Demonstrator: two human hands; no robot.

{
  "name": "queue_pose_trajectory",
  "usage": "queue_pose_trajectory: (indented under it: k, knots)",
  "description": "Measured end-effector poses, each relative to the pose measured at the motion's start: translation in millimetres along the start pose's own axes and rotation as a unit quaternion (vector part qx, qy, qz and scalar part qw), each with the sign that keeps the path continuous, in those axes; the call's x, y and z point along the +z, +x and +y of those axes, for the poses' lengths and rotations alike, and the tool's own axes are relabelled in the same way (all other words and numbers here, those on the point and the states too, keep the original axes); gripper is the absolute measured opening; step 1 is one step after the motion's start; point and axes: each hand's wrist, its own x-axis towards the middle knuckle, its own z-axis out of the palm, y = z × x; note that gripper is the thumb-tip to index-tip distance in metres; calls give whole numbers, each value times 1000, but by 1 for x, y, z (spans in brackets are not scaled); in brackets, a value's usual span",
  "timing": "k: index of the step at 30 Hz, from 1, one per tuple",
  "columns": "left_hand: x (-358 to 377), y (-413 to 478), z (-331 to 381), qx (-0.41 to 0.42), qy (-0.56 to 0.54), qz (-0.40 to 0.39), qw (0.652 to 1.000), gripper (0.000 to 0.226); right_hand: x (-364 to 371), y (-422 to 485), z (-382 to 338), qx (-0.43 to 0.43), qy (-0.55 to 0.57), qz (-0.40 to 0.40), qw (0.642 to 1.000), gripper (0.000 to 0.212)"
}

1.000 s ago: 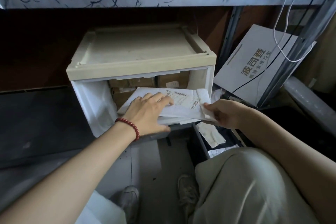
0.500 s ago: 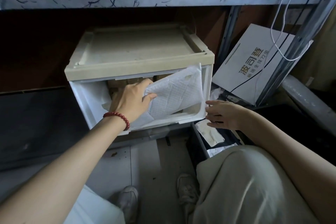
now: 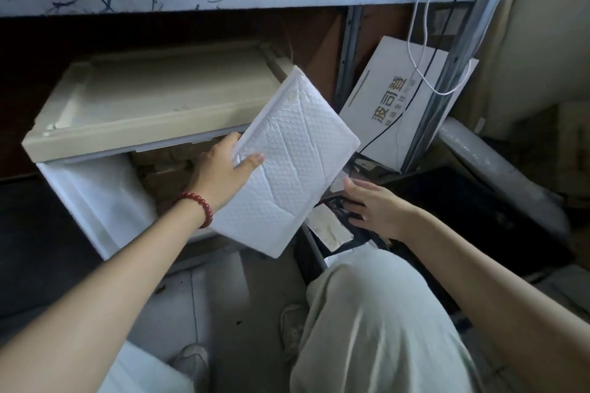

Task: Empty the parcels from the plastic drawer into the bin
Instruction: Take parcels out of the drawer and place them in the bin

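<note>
Your left grip (image 3: 223, 172) pinches a white bubble mailer (image 3: 287, 163) — dimpled, creased, tilted — in front of the open plastic drawer (image 3: 95, 201); your right grip (image 3: 373, 204), fingers spread and holding nothing, hovers over the dark bin (image 3: 463, 210).

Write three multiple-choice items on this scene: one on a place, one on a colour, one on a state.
1. Where is the white padded bubble mailer?
A. Lying on the floor
B. Held by the left hand in front of the white plastic drawer
C. On the metal shelf
2. What colour is the bead bracelet on the left wrist?
A. Red
B. Blue
C. Green
3. How is the right hand?
A. Curled round the mailer
B. Open, fingers spread
C. A closed fist
Answers: 1 B, the thumb pins it outside the drawer; 2 A, the beads are dark red; 3 B, straight fingers hold nothing.
</note>
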Motion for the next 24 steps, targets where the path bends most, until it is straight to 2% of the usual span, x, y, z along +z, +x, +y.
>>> queue_pose_trajectory:
  k: [2, 5, 9, 13, 18, 24]
  knots:
    - [20, 5, 14, -9, -47, -21, 999, 28, -16, -3, 13, -23, 22, -12, 999, 60]
    - [57, 6, 36, -40, -145, -72, 986, 34, -37, -6, 24, -52, 75, 8, 996, 42]
    - [104, 10, 57, -47, -177, -128, 975, 21, -76, -7, 34, -69, 129, 77, 986, 28]
    - [135, 16, 58, 4, -64, -178, 982, 34, -132, -2, 37, -74, 87, 179, 977, 22]
    - [132, 21, 35, 38, 75, -181, 980, 28, -209, 14, 43, -59, -70, 271, 958, 23]
    - [105, 36, -33, 43, 169, -198, 965, 22, -269, 59, 51, -27, -199, 300, 933, 24]
